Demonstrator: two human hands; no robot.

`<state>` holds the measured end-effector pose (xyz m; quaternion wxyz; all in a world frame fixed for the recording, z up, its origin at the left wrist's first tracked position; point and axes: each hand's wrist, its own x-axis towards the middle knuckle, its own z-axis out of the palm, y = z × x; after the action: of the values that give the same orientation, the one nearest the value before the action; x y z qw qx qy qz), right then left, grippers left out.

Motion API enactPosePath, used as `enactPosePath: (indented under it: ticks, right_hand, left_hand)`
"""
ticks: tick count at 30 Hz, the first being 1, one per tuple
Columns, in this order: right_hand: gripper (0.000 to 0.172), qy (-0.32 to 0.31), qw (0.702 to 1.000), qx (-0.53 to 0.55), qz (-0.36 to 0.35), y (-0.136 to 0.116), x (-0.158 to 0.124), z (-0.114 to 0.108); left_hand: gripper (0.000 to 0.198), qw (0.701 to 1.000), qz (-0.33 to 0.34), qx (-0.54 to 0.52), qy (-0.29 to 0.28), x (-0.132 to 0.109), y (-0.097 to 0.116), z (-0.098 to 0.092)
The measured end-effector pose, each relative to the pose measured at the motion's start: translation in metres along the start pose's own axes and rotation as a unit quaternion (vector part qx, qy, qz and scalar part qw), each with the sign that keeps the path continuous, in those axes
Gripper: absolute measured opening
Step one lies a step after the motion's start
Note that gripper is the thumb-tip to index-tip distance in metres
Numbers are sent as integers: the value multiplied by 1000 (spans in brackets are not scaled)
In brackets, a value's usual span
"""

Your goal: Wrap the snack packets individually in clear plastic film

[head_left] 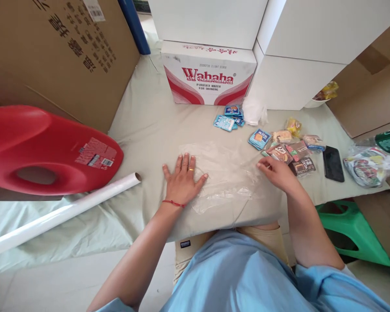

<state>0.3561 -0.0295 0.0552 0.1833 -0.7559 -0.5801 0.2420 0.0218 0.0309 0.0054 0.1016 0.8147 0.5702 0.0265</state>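
A sheet of clear plastic film lies spread on the pale green cloth-covered surface in front of me. My left hand rests flat on the film's left edge, fingers spread, a ring on one finger and a red string at the wrist. My right hand sits at the film's right edge with its fingers curled, pinching the plastic there. Small snack packets lie just beyond that hand.
A roll of plastic wrap lies at the left by a red plastic stool. A Wahaha water box stands behind, blue sachets in front of it. A black phone, a bagged item and a green stool are at right.
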Motion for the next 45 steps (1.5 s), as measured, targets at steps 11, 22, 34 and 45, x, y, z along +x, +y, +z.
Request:
enactPosePath:
  ticks: [11, 22, 34, 45]
  right_hand:
    - [20, 47, 984, -171, -24, -58, 106, 58]
    - [40, 160, 974, -59, -146, -70, 83, 45]
    - [54, -170, 890, -96, -413, -105, -44, 130]
    - [53, -221, 889, -57, -397, -102, -68, 123]
  left_hand:
    - [83, 1000, -2, -10, 4, 1, -1, 3]
    - [72, 995, -23, -99, -8, 39, -18, -10]
    - [51, 970, 58, -180, 153, 24, 15, -39]
    - [63, 994, -3, -88, 59, 52, 6, 3]
